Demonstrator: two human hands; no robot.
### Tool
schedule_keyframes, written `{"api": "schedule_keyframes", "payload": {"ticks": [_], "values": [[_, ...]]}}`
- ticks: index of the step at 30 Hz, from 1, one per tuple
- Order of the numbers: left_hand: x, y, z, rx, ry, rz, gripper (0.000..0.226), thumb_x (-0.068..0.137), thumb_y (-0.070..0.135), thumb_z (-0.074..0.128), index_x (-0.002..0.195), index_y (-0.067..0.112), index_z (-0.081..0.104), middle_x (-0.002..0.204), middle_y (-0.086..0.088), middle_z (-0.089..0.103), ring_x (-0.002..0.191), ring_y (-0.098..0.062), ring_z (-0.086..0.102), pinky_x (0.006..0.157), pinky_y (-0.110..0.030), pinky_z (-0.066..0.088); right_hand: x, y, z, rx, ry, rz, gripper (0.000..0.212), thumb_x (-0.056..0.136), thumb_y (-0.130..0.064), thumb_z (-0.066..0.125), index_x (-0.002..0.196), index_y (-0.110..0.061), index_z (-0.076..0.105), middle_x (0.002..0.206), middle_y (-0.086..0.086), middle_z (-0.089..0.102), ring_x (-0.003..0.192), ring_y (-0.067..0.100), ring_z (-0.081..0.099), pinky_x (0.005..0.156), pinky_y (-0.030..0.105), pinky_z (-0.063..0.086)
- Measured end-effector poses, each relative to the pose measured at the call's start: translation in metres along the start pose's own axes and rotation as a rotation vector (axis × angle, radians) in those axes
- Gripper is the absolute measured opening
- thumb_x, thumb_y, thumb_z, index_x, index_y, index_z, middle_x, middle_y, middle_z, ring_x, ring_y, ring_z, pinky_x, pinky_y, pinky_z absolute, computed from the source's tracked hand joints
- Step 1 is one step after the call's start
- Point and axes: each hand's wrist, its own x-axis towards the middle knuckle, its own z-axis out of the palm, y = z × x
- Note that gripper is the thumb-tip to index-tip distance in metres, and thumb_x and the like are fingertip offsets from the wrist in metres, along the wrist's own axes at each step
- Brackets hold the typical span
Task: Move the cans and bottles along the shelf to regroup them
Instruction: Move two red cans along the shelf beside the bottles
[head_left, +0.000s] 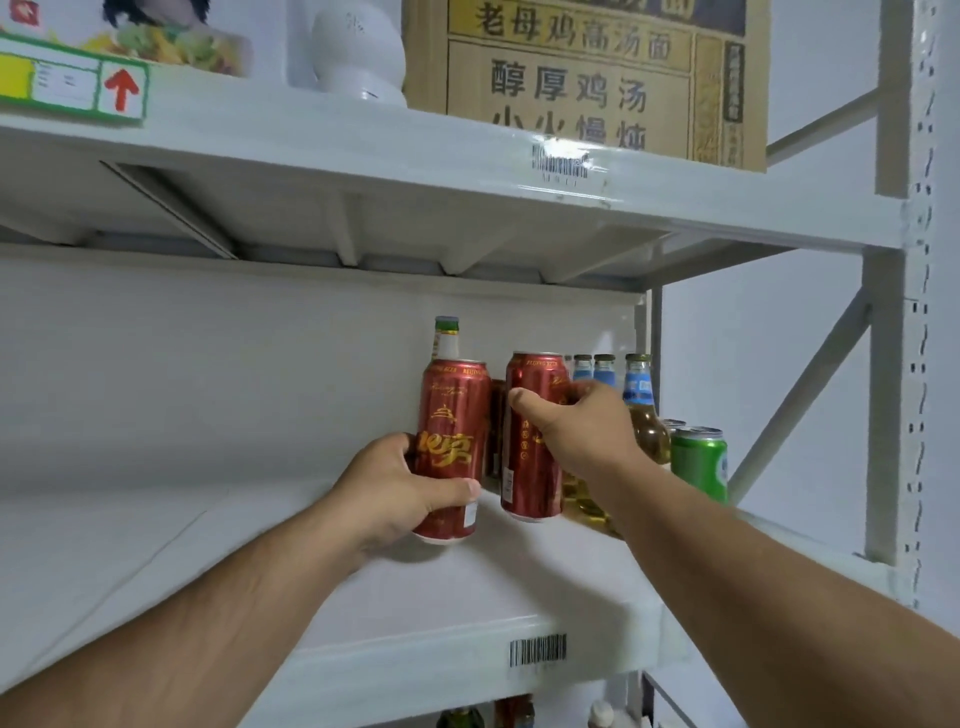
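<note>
Two tall red cans stand side by side on the white shelf (156, 545). My left hand (395, 493) is wrapped around the lower part of the left red can (457, 415), which looks slightly raised off the shelf. My right hand (582, 426) grips the right red can (530, 467) around its upper half. A green-capped bottle (445, 338) rises behind the left can. Blue-labelled bottles (639, 384) of amber drink stand to the right, partly hidden by my right hand. A green can (698, 460) sits at the far right.
The shelf's left half is bare white surface. An upper shelf (467, 156) hangs close overhead, carrying a cardboard noodle box (582, 78) and a white round object (358, 47). A steel upright (893, 364) and diagonal brace bound the right end. More bottles show on the shelf below.
</note>
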Motion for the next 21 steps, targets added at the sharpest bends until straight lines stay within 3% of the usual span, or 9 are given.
{"api": "schedule_keyframes", "payload": {"ticks": [3,7,11,18,21], "values": [[0.002,0.007,0.016,0.012,0.064,-0.01,0.043,0.071,0.026,0.095,0.109,0.027,0.075,0.098,0.004,0.081,0.094,-0.017,0.077,0.096,-0.042,0.059,0.018,0.019,-0.003,0.0,-0.013,0.016,0.047,0.079,-0.047,0.08,0.112,-0.017,0.065,0.096,-0.002,0.07,0.085,0.017,0.068,0.074,0.034,0.056],[0.008,0.01,0.034,0.0,0.153,-0.034,0.036,0.072,0.022,0.094,0.1,0.027,0.073,0.094,0.005,0.081,0.09,-0.016,0.077,0.093,-0.041,0.06,0.034,0.041,0.007,-0.031,-0.014,0.061,0.047,0.073,-0.052,0.082,0.106,-0.022,0.068,0.092,-0.004,0.073,0.083,0.02,0.071,0.081,0.044,0.06],[0.018,0.012,0.052,-0.022,0.224,-0.062,0.042,0.069,0.024,0.095,0.105,0.025,0.073,0.095,0.004,0.081,0.09,-0.017,0.078,0.092,-0.042,0.061,0.048,0.054,0.012,-0.026,-0.01,0.104,0.039,0.072,-0.05,0.082,0.098,-0.026,0.065,0.088,-0.005,0.072,0.081,0.02,0.07,0.08,0.045,0.061],[0.029,0.011,0.067,-0.034,0.272,-0.106,0.048,0.07,0.025,0.095,0.111,0.029,0.068,0.103,0.003,0.078,0.096,-0.019,0.075,0.093,-0.043,0.06,0.065,0.064,0.013,0.029,-0.021,0.138,0.031,0.08,-0.041,0.08,0.1,-0.027,0.061,0.091,-0.003,0.07,0.081,0.018,0.066,0.079,0.036,0.054],[0.031,0.008,0.069,-0.041,0.27,-0.11,0.048,0.072,0.025,0.094,0.11,0.03,0.066,0.105,0.004,0.076,0.097,-0.019,0.074,0.085,-0.038,0.06,0.069,0.067,0.016,0.07,-0.022,0.147,0.031,0.081,-0.039,0.079,0.104,-0.026,0.062,0.092,-0.003,0.069,0.081,0.019,0.065,0.079,0.036,0.053]]}}
